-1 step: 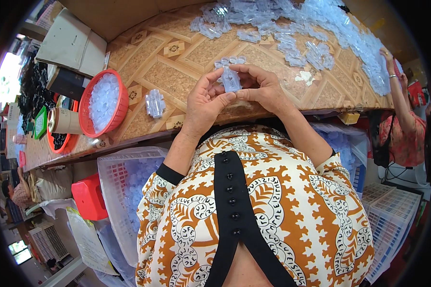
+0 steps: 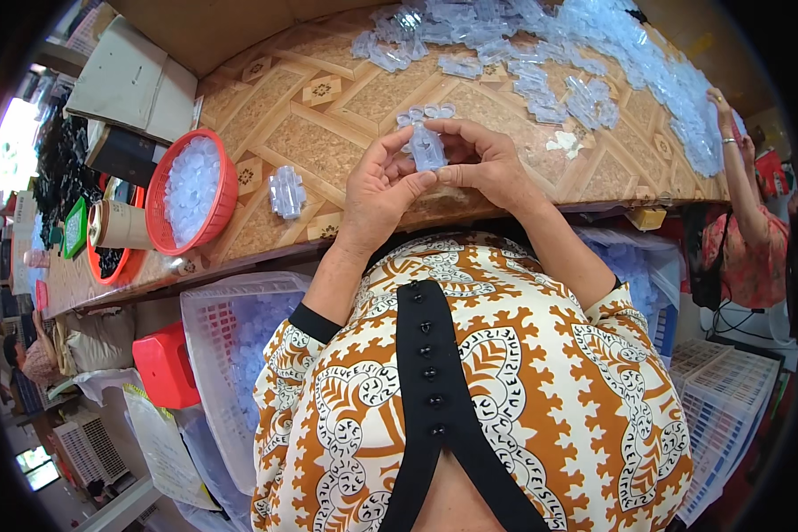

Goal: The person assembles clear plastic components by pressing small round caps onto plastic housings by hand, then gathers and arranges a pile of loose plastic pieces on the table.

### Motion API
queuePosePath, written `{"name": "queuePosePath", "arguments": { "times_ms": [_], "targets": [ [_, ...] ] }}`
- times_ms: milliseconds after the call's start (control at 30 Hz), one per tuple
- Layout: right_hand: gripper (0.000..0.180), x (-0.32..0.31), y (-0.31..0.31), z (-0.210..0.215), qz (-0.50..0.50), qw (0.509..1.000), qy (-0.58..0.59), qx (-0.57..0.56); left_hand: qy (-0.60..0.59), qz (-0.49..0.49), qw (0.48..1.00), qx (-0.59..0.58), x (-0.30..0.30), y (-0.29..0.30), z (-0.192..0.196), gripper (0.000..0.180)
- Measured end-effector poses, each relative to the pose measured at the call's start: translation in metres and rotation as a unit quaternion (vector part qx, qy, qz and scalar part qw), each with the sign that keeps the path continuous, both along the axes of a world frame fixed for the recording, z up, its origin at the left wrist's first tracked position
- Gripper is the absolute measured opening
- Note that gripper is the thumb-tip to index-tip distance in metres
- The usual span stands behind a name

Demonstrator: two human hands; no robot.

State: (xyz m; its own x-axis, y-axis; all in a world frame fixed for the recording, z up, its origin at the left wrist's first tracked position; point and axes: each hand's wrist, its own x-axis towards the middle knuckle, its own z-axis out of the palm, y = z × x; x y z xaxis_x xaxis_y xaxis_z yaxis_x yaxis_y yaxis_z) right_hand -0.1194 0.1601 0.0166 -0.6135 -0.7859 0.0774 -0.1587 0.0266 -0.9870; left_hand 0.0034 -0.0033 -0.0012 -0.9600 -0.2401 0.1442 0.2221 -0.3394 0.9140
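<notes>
Between both hands, above the table's near edge, is a clear plastic piece [image 2: 428, 151] with a narrow upper end. My left hand [image 2: 383, 177] pinches its left side with thumb and fingers. On the other side my right hand [image 2: 483, 164] grips it, the thumb at its lower end and the index finger near its top. Just beyond the fingers several small clear round caps [image 2: 439, 111] lie on the table. A separate clear plastic piece [image 2: 287, 191] rests to the left of my hands.
A red basket [image 2: 226, 199] of translucent caps stands at left, beside a tape roll [image 2: 120, 223] and cardboard box [image 2: 129, 80]. Clear pieces [image 2: 594, 53] are heaped along the far side and right. Below the table is a white crate [image 2: 213, 355]. Another person's hand [image 2: 723, 111] reaches in at far right.
</notes>
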Motion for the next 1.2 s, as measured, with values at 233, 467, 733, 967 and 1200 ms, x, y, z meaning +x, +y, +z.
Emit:
{"name": "queuePosePath", "arguments": {
  "times_ms": [233, 467, 733, 967, 1200],
  "targets": [
    [0.063, 0.001, 0.001, 0.0, -0.011, 1.0, 0.005, 0.001, -0.006, -0.007, 1.0, 0.006, 0.0, 0.001, 0.003, 0.057],
    [0.06, 0.005, 0.001, 0.002, -0.018, 0.999, -0.022, -0.019, 0.006, 0.018, 1.0, -0.007, 0.001, 0.005, 0.002, 0.059],
    [0.058, 0.012, 0.006, -0.001, -0.023, 0.999, 0.018, -0.035, 0.008, 0.043, 0.999, -0.03, 0.017, 0.017, 0.012, 0.062],
    [0.059, 0.018, 0.009, 0.012, -0.018, 0.995, 0.066, -0.078, 0.014, 0.06, 0.996, -0.068, 0.025, 0.025, 0.022, 0.062],
    [0.059, 0.024, 0.017, 0.02, -0.004, 0.994, 0.029, -0.11, 0.02, 0.064, 0.996, -0.065, 0.033, 0.037, 0.036, 0.061]
  ]
}}
